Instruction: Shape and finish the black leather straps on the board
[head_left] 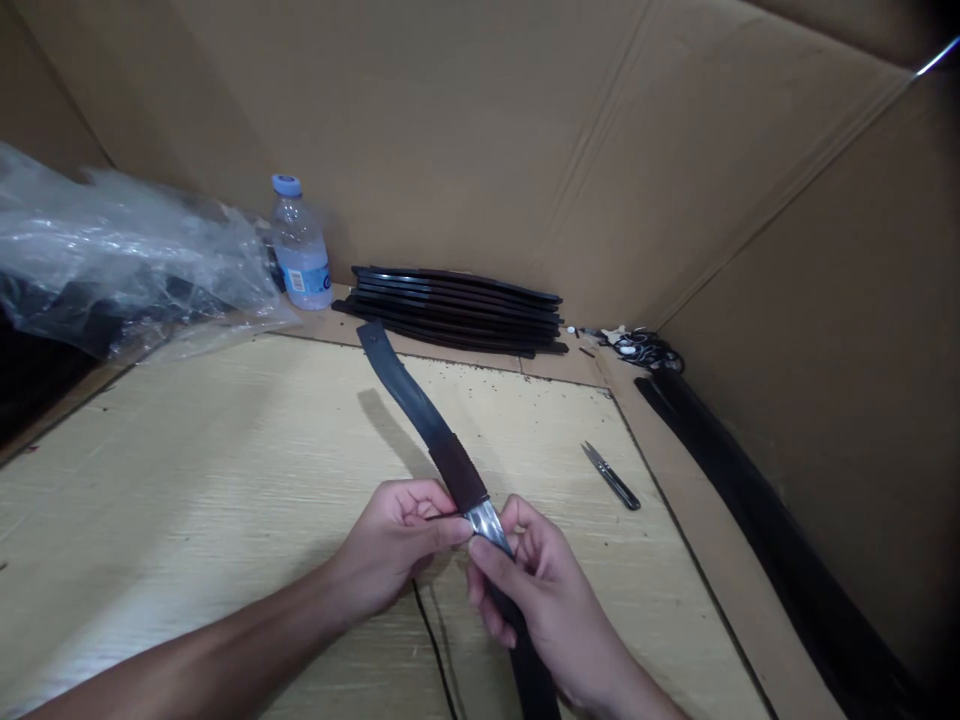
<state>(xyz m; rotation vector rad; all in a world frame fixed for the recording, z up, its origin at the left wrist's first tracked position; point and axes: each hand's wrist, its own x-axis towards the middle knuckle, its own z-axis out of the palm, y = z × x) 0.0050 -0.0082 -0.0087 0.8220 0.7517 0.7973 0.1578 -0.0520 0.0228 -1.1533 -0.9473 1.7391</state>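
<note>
A long flat black strap [409, 390] slants up and away from me, its far end raised above the board. Dark brown cord or thread [459, 470] is wound tightly round its middle, and just below that lies a shiny silvery band [486, 522]. My left hand [405, 535] is closed in a pinch at the lower edge of the winding, on a thin black cord [431, 640] whose tail hangs down towards me. Below the winding, my right hand [536, 590] is closed round the strap, thumb on top by the silvery band.
Thread snips [611, 476] lie on the pale board [225, 480] to the right. Behind are a stack of dark straps [457, 310], a water bottle [300, 245] and clear plastic wrap [135, 250]. Long black strips [735, 480] and tangled cord [645, 348] line the right cardboard wall.
</note>
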